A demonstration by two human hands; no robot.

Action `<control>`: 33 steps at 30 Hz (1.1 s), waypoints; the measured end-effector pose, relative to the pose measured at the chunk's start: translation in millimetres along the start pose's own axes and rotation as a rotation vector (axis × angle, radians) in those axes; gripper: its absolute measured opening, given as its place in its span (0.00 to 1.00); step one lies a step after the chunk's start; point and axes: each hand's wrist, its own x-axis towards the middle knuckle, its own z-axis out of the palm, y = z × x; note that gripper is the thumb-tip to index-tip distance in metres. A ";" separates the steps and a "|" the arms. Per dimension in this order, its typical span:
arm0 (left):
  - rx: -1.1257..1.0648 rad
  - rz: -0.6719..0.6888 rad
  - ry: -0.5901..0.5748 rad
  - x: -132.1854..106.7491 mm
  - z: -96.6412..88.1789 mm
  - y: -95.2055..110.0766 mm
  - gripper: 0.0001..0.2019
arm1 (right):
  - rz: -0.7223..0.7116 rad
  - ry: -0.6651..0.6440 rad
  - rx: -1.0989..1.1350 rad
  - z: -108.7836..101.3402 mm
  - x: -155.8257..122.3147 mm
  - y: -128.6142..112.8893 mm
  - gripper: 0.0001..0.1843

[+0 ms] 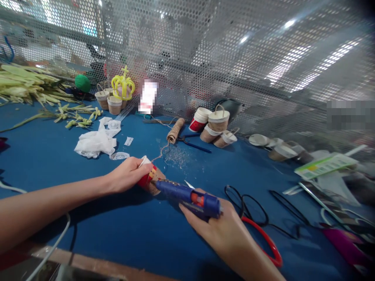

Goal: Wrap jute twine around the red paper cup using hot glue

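Observation:
My left hand point(129, 174) is closed around a small red paper cup point(145, 180), tilted on its side, with twine wrapped round its lower part. A strand of twine point(160, 153) runs from the cup to a twine roll point(175, 130) lying further back. My right hand point(215, 222) grips a blue glue gun point(187, 194), its nozzle at the cup's side; whether the tip touches cannot be made out. Just behind the gun a small pointed blade point(189, 184) shows, partly hidden.
Blue-handled pliers point(195, 145) lie beside the twine roll. Twine-wrapped cups point(219, 119) stand at the back. Left are crumpled white lace point(96, 142), a yellow crown point(123, 86) and husks point(26, 84). Black cord point(249, 207) and a red ring point(269, 246) lie right. Perforated metal panels point(190, 47) close off the back.

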 end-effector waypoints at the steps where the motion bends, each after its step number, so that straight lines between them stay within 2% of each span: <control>1: -0.010 0.003 -0.003 -0.1 0.2 0.2 0.20 | -0.007 0.000 0.002 0.0 -0.1 0.1 0.05; 6: 0.008 -0.013 0.005 -0.9 1.2 2.3 0.19 | 0.011 0.016 0.053 0.0 2.7 1.0 0.07; 10: 0.148 -0.012 0.077 -2.8 0.6 3.7 0.19 | 0.129 0.053 0.111 0.1 5.8 2.6 0.13; 14: 0.225 0.024 0.082 -4.6 -0.3 4.4 0.20 | 0.242 0.040 0.140 -2.7 10.1 2.9 0.15; 33: 0.297 0.080 0.077 -5.0 -1.2 -1.1 0.21 | 0.248 -0.070 0.152 -11.0 13.6 -0.4 0.18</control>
